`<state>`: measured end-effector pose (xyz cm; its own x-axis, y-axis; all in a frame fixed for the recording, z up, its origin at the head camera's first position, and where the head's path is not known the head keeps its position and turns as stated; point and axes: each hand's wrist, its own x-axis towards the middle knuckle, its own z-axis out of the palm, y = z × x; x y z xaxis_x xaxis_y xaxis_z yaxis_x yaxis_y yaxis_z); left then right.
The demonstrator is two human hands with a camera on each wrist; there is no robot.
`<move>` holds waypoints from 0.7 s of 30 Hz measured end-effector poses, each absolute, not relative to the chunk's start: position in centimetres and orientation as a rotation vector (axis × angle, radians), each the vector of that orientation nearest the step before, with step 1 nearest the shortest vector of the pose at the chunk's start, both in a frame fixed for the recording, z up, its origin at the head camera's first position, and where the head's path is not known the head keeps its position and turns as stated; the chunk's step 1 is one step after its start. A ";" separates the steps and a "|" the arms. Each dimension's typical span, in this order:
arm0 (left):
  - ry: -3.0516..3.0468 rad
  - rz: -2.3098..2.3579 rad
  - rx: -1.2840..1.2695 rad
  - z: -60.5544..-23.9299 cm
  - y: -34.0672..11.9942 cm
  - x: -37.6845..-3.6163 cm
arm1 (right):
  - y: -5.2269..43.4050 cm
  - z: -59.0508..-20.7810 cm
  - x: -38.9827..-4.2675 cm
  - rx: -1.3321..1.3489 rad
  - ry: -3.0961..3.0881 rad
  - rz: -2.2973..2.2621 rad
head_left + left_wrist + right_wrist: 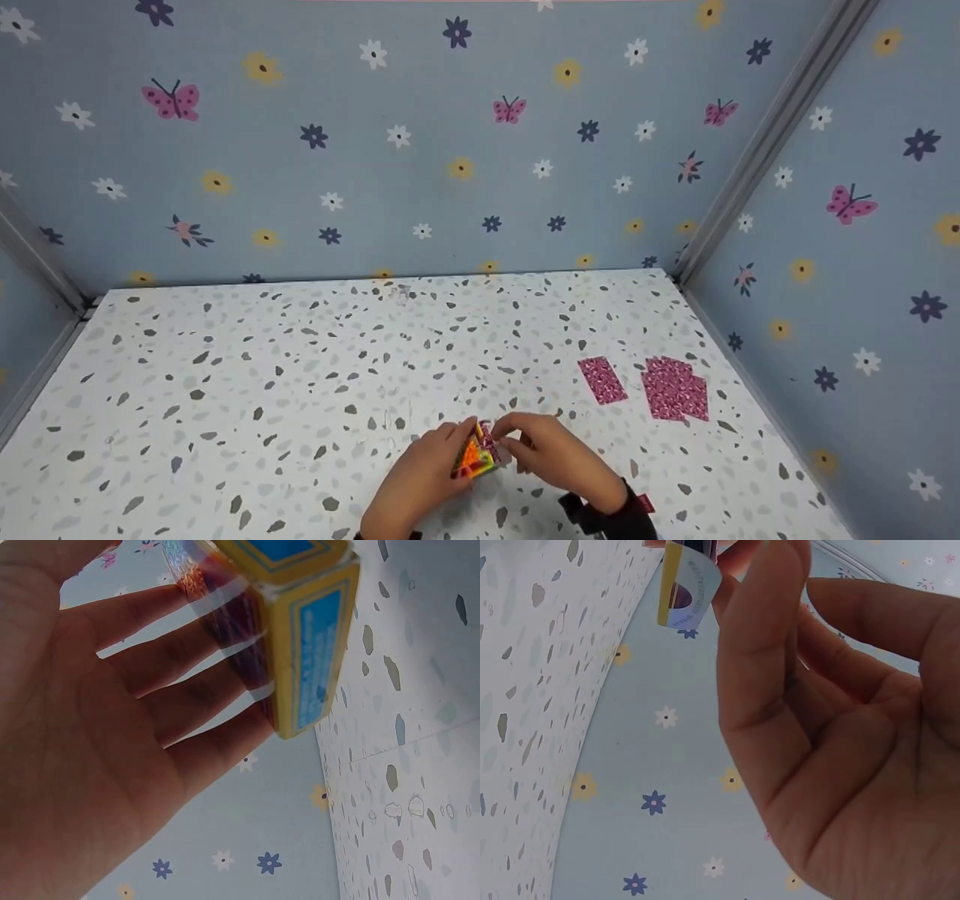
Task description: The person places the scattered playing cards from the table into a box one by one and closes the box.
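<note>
My left hand grips a small yellow card box with blue label panels; straight fingers lie along its side. In the head view the box shows bright orange and yellow-green. Its open end faces my right hand, and a pale flap stands out in the right wrist view. At that end, the bent thumb and index finger of my right hand pinch at pink-patterned cards. The fingertips are partly hidden there. The right wrist view shows the other fingers curled in.
To the right on the speckled white table lies one pink-patterned card. Beyond it sits a loose, overlapping pile of matching cards. Blue flowered panels stand along the table's back and sides.
</note>
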<state>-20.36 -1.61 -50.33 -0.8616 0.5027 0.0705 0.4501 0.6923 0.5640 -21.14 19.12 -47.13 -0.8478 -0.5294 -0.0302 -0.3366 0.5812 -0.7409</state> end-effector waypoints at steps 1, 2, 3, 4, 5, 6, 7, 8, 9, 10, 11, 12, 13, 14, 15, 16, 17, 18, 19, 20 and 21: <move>2.810 0.898 0.790 -50.4 -1.6 -20.4 | 19.1 -47.1 -21.1 -0.718 2.560 -1.124; 2.813 0.897 0.789 -50.4 -1.6 -20.4 | 19.1 -47.1 -21.1 -0.714 2.555 -1.123; 2.817 0.894 0.791 -50.4 -1.6 -20.4 | 19.1 -47.2 -21.1 -0.709 2.546 -1.123; 2.823 0.892 0.793 -50.5 -1.6 -20.4 | 19.1 -47.2 -21.1 -0.706 2.539 -1.123; 2.826 0.888 0.795 -50.5 -1.5 -20.4 | 19.1 -47.2 -21.1 -0.703 2.531 -1.120; 2.828 0.885 0.796 -50.5 -1.5 -20.4 | 19.1 -47.2 -21.1 -0.703 2.525 -1.114; 2.829 0.885 0.797 -50.5 -1.5 -20.4 | 19.1 -47.3 -21.1 -0.701 2.519 -1.107; 2.828 0.885 0.796 -50.5 -1.5 -20.4 | 19.0 -47.3 -21.1 -0.698 2.513 -1.102; 2.827 0.884 0.794 -50.5 -1.5 -20.5 | 19.0 -47.3 -21.1 -0.700 2.509 -1.098; 2.824 0.884 0.790 -50.4 -1.5 -20.5 | 19.0 -47.3 -21.1 -0.704 2.509 -1.093; 2.819 0.884 0.786 -50.4 -1.5 -20.5 | 19.0 -47.3 -21.1 -0.706 2.506 -1.093; 2.814 0.884 0.780 -50.4 -1.5 -20.4 | 19.1 -47.3 -21.1 -0.713 2.511 -1.091; 2.808 0.885 0.773 -50.3 -1.5 -20.4 | 19.2 -47.2 -21.1 -0.724 2.518 -1.093; 2.804 0.881 0.765 -50.3 -1.5 -20.4 | 19.3 -47.2 -21.2 -0.737 2.529 -1.095; 2.799 0.881 0.760 -50.2 -1.5 -20.4 | 19.4 -47.2 -21.2 -0.749 2.541 -1.097; 2.798 0.881 0.752 -50.2 -1.6 -20.4 | 19.5 -47.1 -21.3 -0.764 2.552 -1.100; 2.796 0.881 0.747 -50.2 -1.7 -20.4 | 19.7 -47.1 -21.4 -0.777 2.563 -1.103; 2.799 0.879 0.747 -50.1 -1.7 -20.4 | 19.9 -47.0 -21.5 -0.784 2.577 -1.102; 2.802 0.878 0.748 -50.1 -1.7 -20.3 | 20.1 -47.0 -21.6 -0.788 2.591 -1.102; 2.805 0.877 0.751 -50.1 -1.7 -20.3 | 20.3 -47.1 -21.8 -0.785 2.601 -1.103; 2.810 0.876 0.754 -50.1 -1.7 -20.3 | 20.6 -47.1 -21.9 -0.780 2.612 -1.104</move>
<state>-20.26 -1.72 -50.14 -0.8718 0.4875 0.0475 0.4281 0.7112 0.5576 -21.92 20.61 -47.12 -0.8409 -0.5408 0.0201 -0.3914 0.5820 -0.7128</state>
